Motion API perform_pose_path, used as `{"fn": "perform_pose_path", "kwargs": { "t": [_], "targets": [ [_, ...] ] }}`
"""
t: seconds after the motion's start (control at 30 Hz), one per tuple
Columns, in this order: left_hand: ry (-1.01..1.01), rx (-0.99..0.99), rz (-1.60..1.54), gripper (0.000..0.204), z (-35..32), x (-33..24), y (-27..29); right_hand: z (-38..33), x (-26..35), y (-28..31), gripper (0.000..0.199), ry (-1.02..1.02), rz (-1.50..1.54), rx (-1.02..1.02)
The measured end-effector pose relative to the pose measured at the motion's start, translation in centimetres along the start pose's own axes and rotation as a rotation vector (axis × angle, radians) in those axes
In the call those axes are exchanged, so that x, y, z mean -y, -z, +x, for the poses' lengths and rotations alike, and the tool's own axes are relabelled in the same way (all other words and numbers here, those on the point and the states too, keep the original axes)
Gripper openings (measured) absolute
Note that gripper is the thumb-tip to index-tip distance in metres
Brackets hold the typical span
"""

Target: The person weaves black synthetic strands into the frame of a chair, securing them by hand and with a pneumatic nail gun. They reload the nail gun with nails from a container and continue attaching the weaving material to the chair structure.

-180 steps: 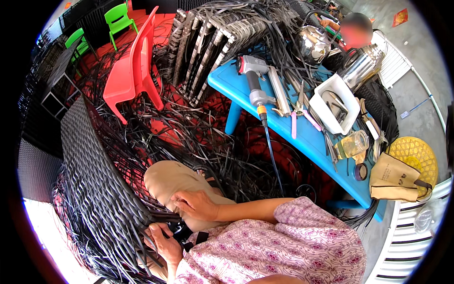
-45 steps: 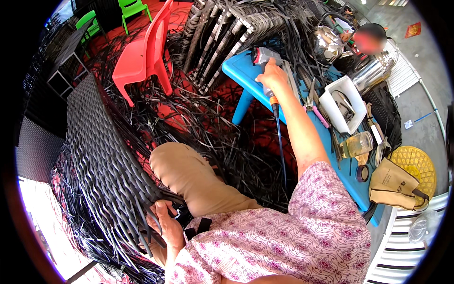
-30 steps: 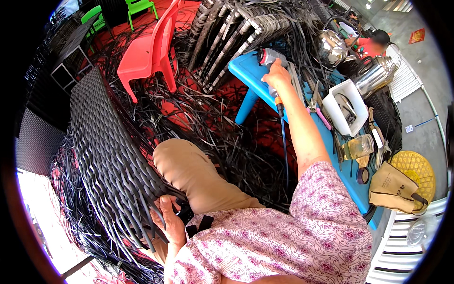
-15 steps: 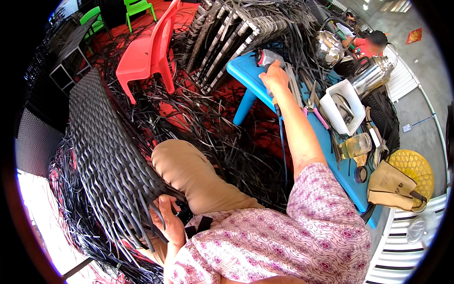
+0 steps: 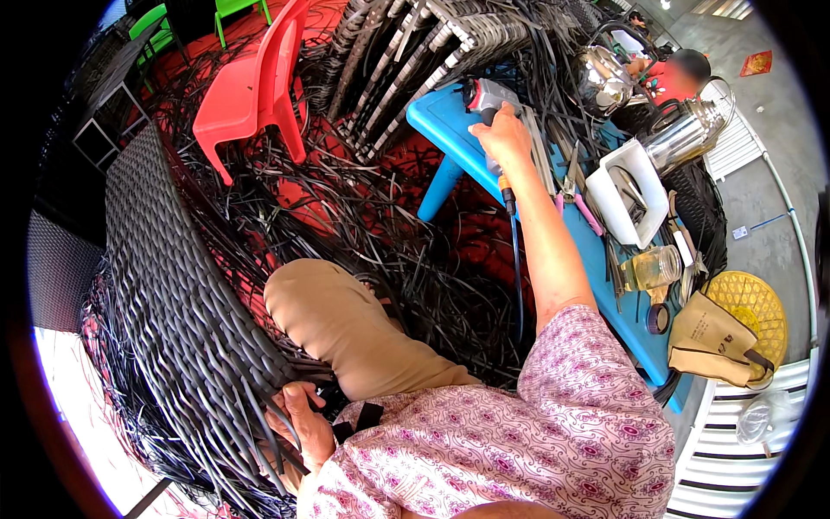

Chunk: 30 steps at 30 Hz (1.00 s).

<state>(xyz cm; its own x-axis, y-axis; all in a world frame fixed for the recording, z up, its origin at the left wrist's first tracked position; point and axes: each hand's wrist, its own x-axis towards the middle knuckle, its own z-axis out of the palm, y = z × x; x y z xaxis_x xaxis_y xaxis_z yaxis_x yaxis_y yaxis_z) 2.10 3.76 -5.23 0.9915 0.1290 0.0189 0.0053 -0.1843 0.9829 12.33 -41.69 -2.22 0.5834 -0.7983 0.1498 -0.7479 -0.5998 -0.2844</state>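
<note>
My right hand (image 5: 503, 137) reaches out over the blue table (image 5: 435, 115), its fingers wrapped round the handle of a grey and red air staple gun (image 5: 494, 93). A blue hose (image 5: 516, 259) runs down from the gun's handle past the table's edge. At the lower left, my left hand (image 5: 303, 422) grips the near edge of a black woven rattan panel (image 5: 186, 268), thumb on top, where loose strand ends (image 5: 251, 432) stick out. The panel leans beside my bent knee (image 5: 320, 303). Part of the left fingers is hidden behind the strands.
On the table lie pliers (image 5: 571, 186), a white tray (image 5: 635, 225) with tools and a glass jar (image 5: 653, 268). A red chair (image 5: 251, 95) and stacked woven frames (image 5: 406, 69) stand ahead. Black strips (image 5: 346, 208) litter the red floor. Another person (image 5: 674, 78) sits at the far right.
The view has shifted slightly, and the chair and panel appear further left. More of the staple gun's handle shows beneath my right hand. My left hand stays at the panel's edge.
</note>
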Motion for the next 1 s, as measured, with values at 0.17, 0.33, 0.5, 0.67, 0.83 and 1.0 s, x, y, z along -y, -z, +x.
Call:
{"fn": "perform_pose_path", "kwargs": {
  "t": [0.17, 0.33, 0.5, 0.67, 0.83, 1.0],
  "targets": [
    [0.030, -0.034, -0.097, 0.044, 0.0, 1.5, 0.3, 0.3, 0.0, 0.0, 0.077, 0.006, 0.024, 0.002],
    [0.026, -0.018, -0.125, 0.044, 0.1, 1.2, 0.3, 0.0, 0.0, -0.1, 0.081, -0.012, 0.033, 0.029],
    [0.022, -0.040, -0.120, 0.049, 0.1, 1.2, 0.2, 0.0, 0.0, 0.0, 0.082, -0.001, 0.036, 0.013],
    [0.002, -0.079, -0.030, 0.051, 0.0, 0.8, -0.1, -0.2, 0.1, 0.1, 0.082, -0.001, 0.052, 0.006],
    [0.007, -0.012, -0.087, 0.045, 0.0, 1.5, 0.2, -0.3, 0.3, 0.1, 0.082, -0.004, 0.040, 0.008],
    [0.055, -0.008, -0.157, 0.044, -0.1, 0.3, -0.3, -0.1, -0.4, 0.0, 0.082, 0.009, 0.039, -0.005]
  ]
}}
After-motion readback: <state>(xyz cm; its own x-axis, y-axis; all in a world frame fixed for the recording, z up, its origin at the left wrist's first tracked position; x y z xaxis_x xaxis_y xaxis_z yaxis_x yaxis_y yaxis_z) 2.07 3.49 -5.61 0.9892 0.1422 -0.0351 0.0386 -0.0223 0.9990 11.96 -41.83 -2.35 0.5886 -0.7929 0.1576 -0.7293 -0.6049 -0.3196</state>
